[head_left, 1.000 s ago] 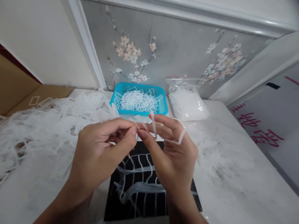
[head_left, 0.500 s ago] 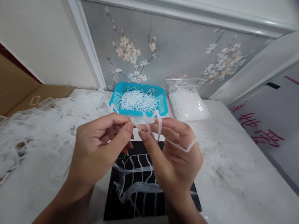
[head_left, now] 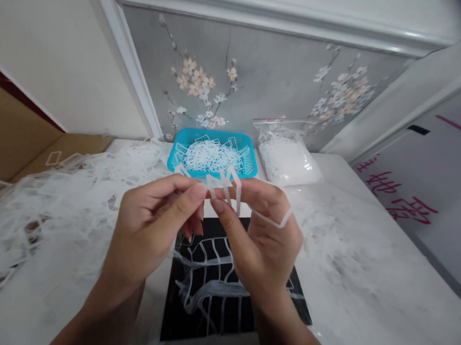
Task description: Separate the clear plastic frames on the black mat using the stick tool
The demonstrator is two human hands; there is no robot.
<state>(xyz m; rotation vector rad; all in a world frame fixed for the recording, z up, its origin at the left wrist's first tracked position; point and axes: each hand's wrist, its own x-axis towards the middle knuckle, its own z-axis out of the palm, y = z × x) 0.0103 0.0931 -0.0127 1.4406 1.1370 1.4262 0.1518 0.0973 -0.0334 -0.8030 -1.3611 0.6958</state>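
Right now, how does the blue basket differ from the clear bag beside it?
The blue basket is rigid, opaque and open on top; the clear bag is soft and see-through, with a red strip along its top. The basket's walls are slotted; the bag's are plain film. The basket holds loose thin white pieces; the bag's white filling looks denser. Both sit at the far edge of the table, against the flowered wall panel.

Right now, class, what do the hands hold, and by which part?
A thin white plastic strip, bent into loops. The left hand pinches one end between thumb and forefinger; the right hand pinches the loops, a strand running round its little finger.
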